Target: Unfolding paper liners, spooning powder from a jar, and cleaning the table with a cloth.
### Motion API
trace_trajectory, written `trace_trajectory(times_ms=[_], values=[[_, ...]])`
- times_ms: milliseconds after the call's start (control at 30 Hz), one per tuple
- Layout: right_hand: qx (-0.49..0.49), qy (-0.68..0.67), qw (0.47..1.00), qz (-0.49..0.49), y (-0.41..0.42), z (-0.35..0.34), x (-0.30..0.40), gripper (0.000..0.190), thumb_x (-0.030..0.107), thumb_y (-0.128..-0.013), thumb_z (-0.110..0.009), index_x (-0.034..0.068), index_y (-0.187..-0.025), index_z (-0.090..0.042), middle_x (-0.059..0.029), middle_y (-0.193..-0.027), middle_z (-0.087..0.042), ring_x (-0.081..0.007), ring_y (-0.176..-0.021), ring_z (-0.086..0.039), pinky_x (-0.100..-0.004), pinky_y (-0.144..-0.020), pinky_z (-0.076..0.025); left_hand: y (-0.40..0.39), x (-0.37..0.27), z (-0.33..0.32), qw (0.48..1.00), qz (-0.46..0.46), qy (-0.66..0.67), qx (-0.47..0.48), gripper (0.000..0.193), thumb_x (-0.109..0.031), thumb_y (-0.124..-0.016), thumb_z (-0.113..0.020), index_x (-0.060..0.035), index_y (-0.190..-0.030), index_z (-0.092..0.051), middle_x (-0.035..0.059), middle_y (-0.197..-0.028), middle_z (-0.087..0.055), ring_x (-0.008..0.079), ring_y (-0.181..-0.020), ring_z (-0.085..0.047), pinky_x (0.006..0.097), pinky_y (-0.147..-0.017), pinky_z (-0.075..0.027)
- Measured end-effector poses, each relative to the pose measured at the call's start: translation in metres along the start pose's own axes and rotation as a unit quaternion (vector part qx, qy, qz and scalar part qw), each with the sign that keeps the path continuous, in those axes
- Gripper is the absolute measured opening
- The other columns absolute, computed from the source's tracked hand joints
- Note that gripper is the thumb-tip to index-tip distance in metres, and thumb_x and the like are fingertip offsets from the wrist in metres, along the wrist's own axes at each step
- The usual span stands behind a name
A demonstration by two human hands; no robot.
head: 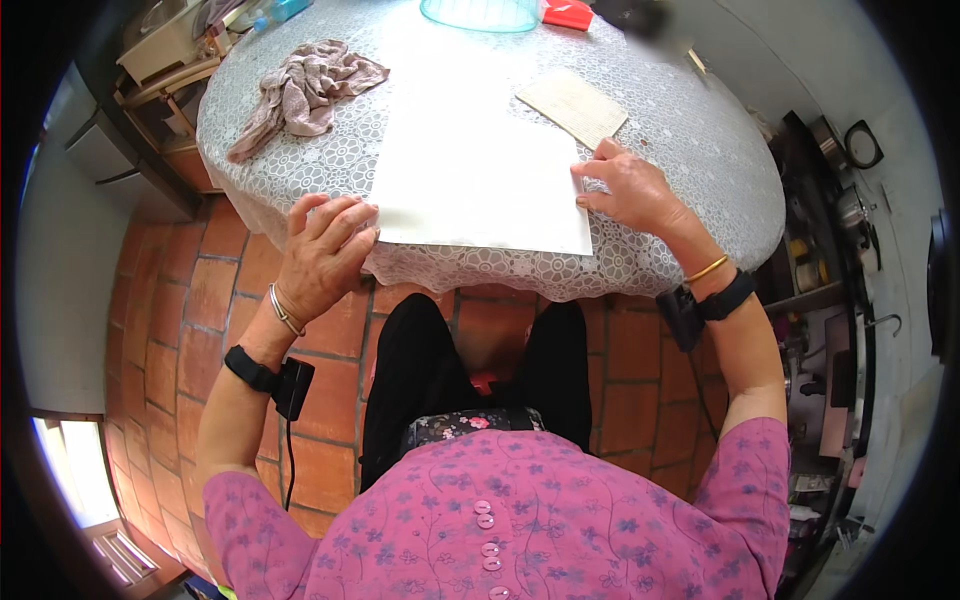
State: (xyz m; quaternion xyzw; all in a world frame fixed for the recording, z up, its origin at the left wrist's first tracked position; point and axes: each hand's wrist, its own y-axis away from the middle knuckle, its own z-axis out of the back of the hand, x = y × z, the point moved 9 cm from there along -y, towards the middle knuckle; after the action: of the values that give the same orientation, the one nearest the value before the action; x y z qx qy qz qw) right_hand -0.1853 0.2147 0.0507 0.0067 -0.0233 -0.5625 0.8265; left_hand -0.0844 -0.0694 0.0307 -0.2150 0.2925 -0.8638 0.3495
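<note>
A large white sheet [480, 180] lies on a table with a lace-patterned cloth [712, 172], its near edge close to the table's front edge. At the sheet's near left corner is my left hand [326, 244], fingers bent, fingertips touching the corner; whether it pinches the sheet I cannot tell. My right hand [630, 184] rests by the right edge, thumb and a finger touching it, with the fingers apart. Just beyond that hand lies a cream ribbed pad or folded cloth [574, 105]. The sheet's far part is lost in glare.
A crumpled brownish cloth [311, 94] lies at the table's left. Towards the far edge are a teal mesh basket or cover [480, 15] and a red object [568, 13]. Shelves with pots [851, 206] line the right side; a wooden rack [169, 90] stands beyond the table's left.
</note>
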Motion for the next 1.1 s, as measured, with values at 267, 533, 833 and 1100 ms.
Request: trace_trajectory(times_ms=[267,533,833,1100], values=[[-0.035,0.047,0.995,0.077,0.014,-0.012,0.009,0.023,0.024,-0.087,-0.061,0.005,-0.098,-0.066,-0.0099,-0.104,-0.057,-0.0295,-0.103,-0.058,-0.0409,-0.085,-0.051,-0.003,-0.002,0.002,1.000,0.005,-0.003,0.015,0.012,-0.009,-0.077,-0.063,-0.0121,-0.089,-0.059,0.0029,-0.113,-0.063,0.0205,-0.115,-0.056,0.0442,-0.104,-0.033],[0.004,-0.017,0.995,0.099,0.019,-0.010,0.008,0.044,0.028,-0.082,-0.070,0.003,-0.117,-0.062,-0.0125,-0.105,-0.054,-0.0273,-0.105,-0.054,-0.0378,-0.088,-0.047,-0.003,0.003,0.001,1.000,0.008,0.027,0.013,0.011,-0.008,-0.078,-0.065,-0.0121,-0.086,-0.060,0.0015,-0.110,-0.064,0.0200,-0.110,-0.058,0.0437,-0.102,-0.035],[-0.005,-0.143,0.989,0.048,0.018,-0.017,-0.017,0.052,0.029,-0.077,-0.077,0.013,-0.125,-0.064,-0.0099,-0.101,-0.053,-0.0254,-0.101,-0.051,-0.0354,-0.090,-0.044,0.001,0.014,0.004,0.994,0.027,0.106,-0.014,0.011,-0.008,-0.077,-0.069,-0.0090,-0.082,-0.059,0.0030,-0.107,-0.066,0.0235,-0.104,-0.059,0.0414,-0.095,-0.039],[0.048,-0.160,0.986,0.026,0.015,-0.015,-0.021,0.052,0.025,-0.078,-0.077,0.013,-0.126,-0.063,-0.0089,-0.101,-0.053,-0.0237,-0.101,-0.051,-0.0347,-0.090,-0.043,-0.002,0.022,0.006,0.989,0.062,0.137,0.013,0.019,-0.021,-0.078,-0.073,-0.0103,-0.085,-0.060,0.0025,-0.105,-0.066,0.0246,-0.100,-0.056,0.0389,-0.093,-0.038]])
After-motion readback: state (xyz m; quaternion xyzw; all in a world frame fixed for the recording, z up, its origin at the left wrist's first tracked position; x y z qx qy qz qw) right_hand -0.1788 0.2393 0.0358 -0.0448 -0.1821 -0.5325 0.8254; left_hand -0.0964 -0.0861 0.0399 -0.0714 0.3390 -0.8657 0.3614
